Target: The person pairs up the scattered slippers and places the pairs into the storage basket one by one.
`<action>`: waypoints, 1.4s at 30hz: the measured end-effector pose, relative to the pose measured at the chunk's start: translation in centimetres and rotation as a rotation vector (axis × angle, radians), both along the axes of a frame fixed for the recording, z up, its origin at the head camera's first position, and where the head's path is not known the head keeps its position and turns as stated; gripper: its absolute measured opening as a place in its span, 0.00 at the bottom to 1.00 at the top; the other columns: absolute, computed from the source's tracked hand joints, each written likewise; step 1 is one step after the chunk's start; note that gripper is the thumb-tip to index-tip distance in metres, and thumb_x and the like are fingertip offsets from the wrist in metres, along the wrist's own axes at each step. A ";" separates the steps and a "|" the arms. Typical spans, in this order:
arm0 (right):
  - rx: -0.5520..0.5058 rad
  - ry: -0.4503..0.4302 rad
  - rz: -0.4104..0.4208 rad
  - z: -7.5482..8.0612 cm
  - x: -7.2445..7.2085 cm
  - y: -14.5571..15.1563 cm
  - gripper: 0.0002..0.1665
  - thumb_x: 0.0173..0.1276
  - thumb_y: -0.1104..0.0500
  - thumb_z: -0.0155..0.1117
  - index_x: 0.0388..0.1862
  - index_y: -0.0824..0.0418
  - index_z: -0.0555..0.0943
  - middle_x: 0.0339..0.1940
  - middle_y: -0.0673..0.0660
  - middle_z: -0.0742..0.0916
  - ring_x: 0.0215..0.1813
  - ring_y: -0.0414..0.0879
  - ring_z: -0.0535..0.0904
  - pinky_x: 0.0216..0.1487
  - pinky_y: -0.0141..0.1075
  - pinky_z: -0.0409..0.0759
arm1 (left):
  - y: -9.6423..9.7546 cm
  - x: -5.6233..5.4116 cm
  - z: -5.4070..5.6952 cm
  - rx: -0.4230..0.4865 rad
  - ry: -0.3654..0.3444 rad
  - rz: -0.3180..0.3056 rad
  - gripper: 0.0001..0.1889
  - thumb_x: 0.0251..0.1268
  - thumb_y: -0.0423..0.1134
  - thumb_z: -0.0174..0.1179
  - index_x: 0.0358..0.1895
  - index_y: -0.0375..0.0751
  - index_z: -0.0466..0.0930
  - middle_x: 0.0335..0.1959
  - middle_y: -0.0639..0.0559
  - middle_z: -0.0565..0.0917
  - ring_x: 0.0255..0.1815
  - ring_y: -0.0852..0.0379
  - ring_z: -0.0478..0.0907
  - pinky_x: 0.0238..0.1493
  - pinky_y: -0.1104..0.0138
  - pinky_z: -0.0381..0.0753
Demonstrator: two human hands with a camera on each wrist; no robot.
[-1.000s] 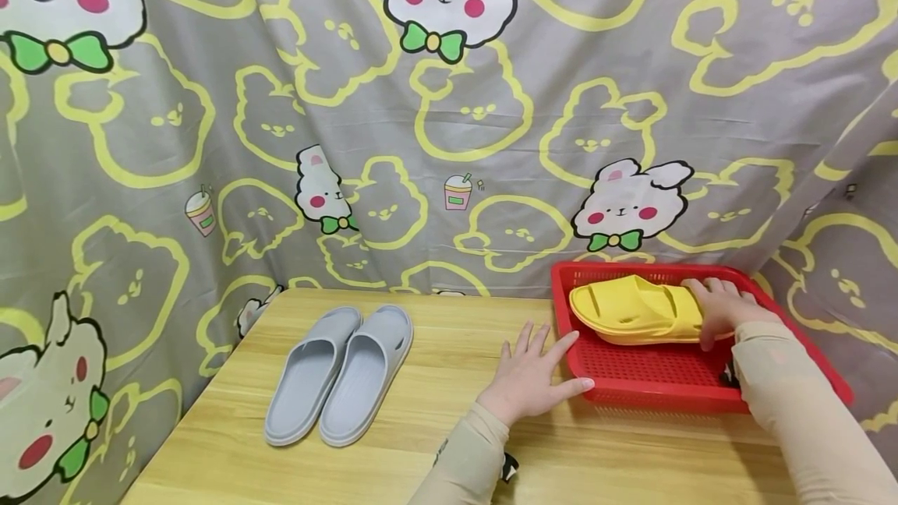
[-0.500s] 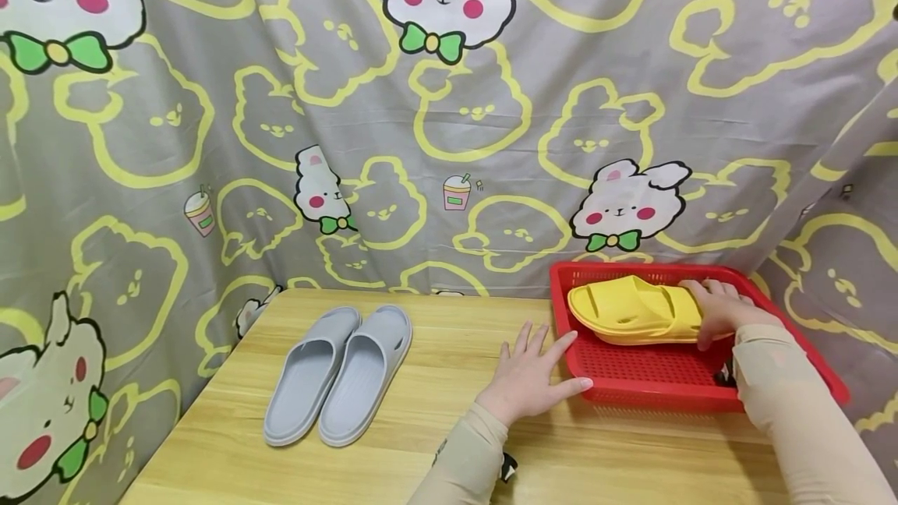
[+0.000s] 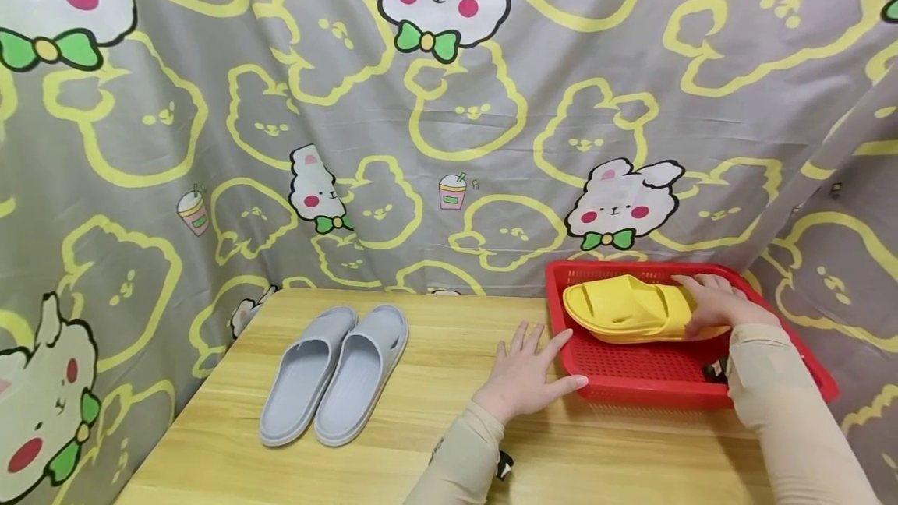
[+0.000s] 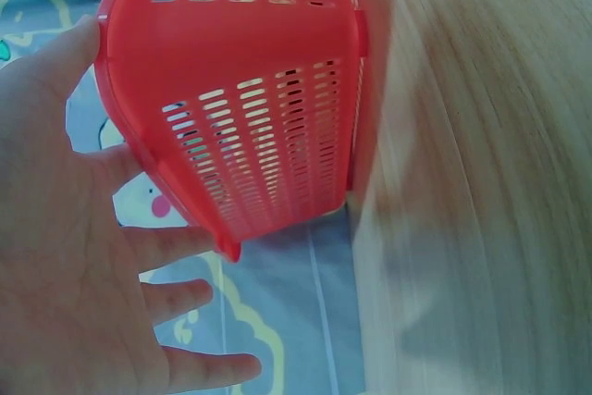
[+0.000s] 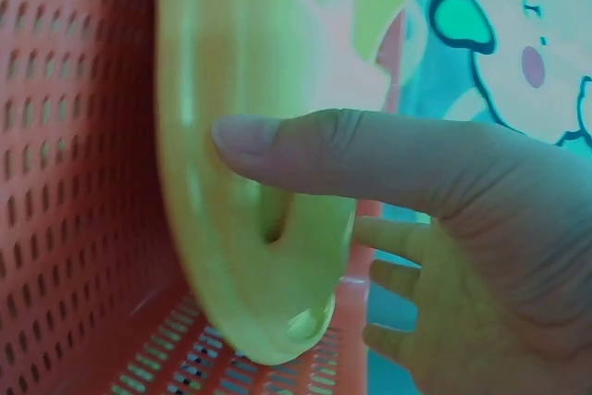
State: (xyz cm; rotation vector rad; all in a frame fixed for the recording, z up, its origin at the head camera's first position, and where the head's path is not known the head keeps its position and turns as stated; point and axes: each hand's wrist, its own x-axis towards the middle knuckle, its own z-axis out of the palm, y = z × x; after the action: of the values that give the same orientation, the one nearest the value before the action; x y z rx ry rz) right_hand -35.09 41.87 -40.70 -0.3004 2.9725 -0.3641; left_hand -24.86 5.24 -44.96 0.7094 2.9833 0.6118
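A yellow slipper point(image 3: 624, 310) lies lengthwise in the red basket point(image 3: 645, 392), toward its back wall. My right hand point(image 3: 719, 304) holds the slipper at its right end. In the right wrist view, the thumb point(image 5: 305, 147) presses along the slipper's side, and the other fingers are on the opposite side, partly hidden. My left hand point(image 3: 519, 380) is spread at the basket's left front corner, with straight fingers right at the rim. The left wrist view shows that hand's palm side next to the slotted basket wall point(image 4: 259, 136).
A pair of grey slippers point(image 3: 337, 372) stands side by side on the left of the wooden table point(image 3: 449, 365). A grey curtain point(image 3: 393, 115) with cartoon rabbits hangs behind the table and along both sides.
The whole head view has shifted slightly to the left. Both hands keep their places at the basket and the yellow slipper.
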 end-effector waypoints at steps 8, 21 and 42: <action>0.021 0.025 0.004 0.9 0.1 -0.6 0.61 0.38 0.45 0.81 0.68 0.68 0.63 0.63 0.82 0.65 0.62 0.79 0.53 0.56 0.79 0.53 | -0.1 -0.1 0.0 -0.003 -0.012 0.006 0.38 0.59 0.79 0.38 0.74 0.81 0.44 0.79 0.54 0.54 0.81 0.45 0.44 0.72 0.37 0.55; 0.041 0.074 -0.014 1.8 0.8 -1.2 0.53 0.52 0.41 0.73 0.67 0.70 0.64 0.65 0.82 0.64 0.64 0.80 0.54 0.55 0.78 0.57 | 0.0 0.0 0.0 0.023 -0.022 0.004 0.37 0.61 0.76 0.42 0.74 0.82 0.44 0.79 0.54 0.54 0.81 0.45 0.43 0.72 0.36 0.54; 0.064 0.247 -0.019 3.0 1.1 -1.9 0.45 0.61 0.43 0.67 0.66 0.71 0.65 0.64 0.79 0.68 0.63 0.79 0.58 0.57 0.76 0.61 | -0.2 0.0 0.0 0.045 -0.056 0.001 0.38 0.60 0.77 0.42 0.74 0.81 0.46 0.80 0.53 0.53 0.81 0.44 0.44 0.71 0.36 0.54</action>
State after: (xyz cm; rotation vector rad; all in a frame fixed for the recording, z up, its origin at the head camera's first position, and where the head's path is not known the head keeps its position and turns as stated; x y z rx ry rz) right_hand -33.95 39.98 -37.71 -0.3328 3.2234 -0.2489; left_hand -24.87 5.08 -44.95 0.6822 2.9273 0.6890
